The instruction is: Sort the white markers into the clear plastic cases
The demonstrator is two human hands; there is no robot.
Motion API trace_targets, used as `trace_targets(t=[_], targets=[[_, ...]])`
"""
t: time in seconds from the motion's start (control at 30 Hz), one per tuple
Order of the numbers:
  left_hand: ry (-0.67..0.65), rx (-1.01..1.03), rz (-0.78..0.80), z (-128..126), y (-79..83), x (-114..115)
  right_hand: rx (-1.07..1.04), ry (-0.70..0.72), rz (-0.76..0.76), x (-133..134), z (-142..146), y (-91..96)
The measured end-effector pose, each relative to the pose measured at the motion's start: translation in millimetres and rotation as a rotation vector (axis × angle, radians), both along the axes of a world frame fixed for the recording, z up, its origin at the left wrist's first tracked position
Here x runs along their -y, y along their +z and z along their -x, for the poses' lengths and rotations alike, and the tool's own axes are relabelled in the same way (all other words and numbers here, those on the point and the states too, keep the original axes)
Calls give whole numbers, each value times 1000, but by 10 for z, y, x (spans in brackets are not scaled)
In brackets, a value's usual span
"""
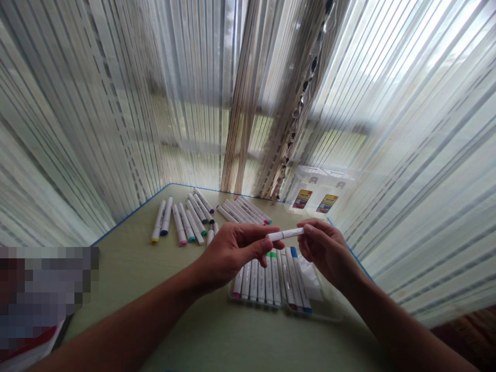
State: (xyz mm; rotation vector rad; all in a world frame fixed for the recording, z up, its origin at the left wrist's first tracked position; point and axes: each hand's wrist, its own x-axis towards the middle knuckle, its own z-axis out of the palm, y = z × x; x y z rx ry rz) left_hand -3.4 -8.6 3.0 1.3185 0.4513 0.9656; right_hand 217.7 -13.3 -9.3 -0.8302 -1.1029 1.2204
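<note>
Both hands hold one white marker [284, 234] level above the table. My left hand [236, 250] pinches its left end between thumb and fingers. My right hand [323, 248] grips its right end with closed fingers. Directly below the hands lies a clear plastic case [329, 305] with a row of several white markers [271, 276] with coloured caps in it. Further back, several more loose markers [186, 222] lie scattered on the pale green table [155, 289].
Sheer striped curtains [116, 103] close in the table on the left, back and right. Two clear plastic boxes with yellow labels [318, 199] stand at the back right corner. A blurred-out patch and a red-edged thing [34, 346] sit at the lower left.
</note>
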Motion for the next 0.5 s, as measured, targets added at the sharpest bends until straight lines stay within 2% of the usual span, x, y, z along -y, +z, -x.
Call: trace_targets(t=[0.5], targets=[[47,-31,4,2,22,-5,31,9,-24,17,-12,1]])
